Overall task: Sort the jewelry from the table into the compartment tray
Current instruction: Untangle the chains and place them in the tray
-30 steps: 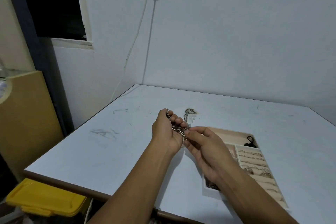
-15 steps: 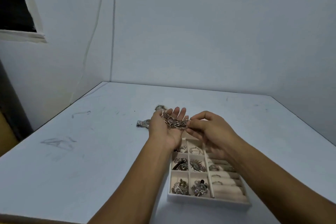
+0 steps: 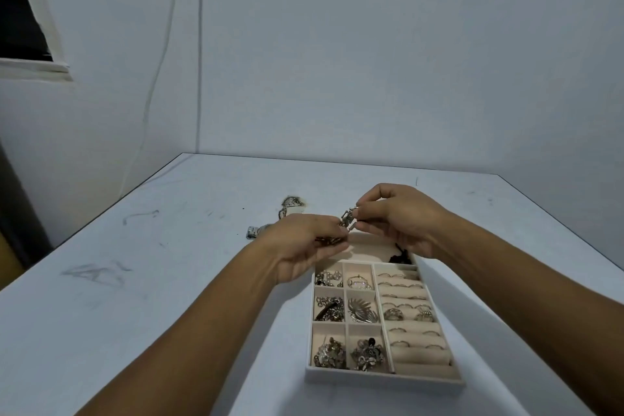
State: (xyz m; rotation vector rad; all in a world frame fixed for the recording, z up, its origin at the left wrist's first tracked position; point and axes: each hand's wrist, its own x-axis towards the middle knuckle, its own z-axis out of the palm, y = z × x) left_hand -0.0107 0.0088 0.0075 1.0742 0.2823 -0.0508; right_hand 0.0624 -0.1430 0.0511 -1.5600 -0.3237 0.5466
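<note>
Just above the far end of the compartment tray (image 3: 381, 378), a person works a metal chain (image 3: 347, 220) between two bare hands. The left hand (image 3: 304, 243) has its grip curled round the bunched links, while the right hand (image 3: 398, 223) has its grip pinched on the free end, thumb against fingertips. The chain hangs clear of the tray, over the long open compartment at the back, where a dark piece (image 3: 400, 257) already lies. The small squares nearer the camera hold assorted ornaments, and the padded rolls on the right carry rings. More jewelry waits on the white surface (image 3: 169, 280) beyond the hands: a tangled piece (image 3: 292, 203) and a linked band (image 3: 254, 232). The risk appears to lie in the release. Links bunched in the left palm could snag or knot as they are fed out. A carelessly dropped end might drape across a divider into a neighbouring square, or slip past the rim onto the surface.
</note>
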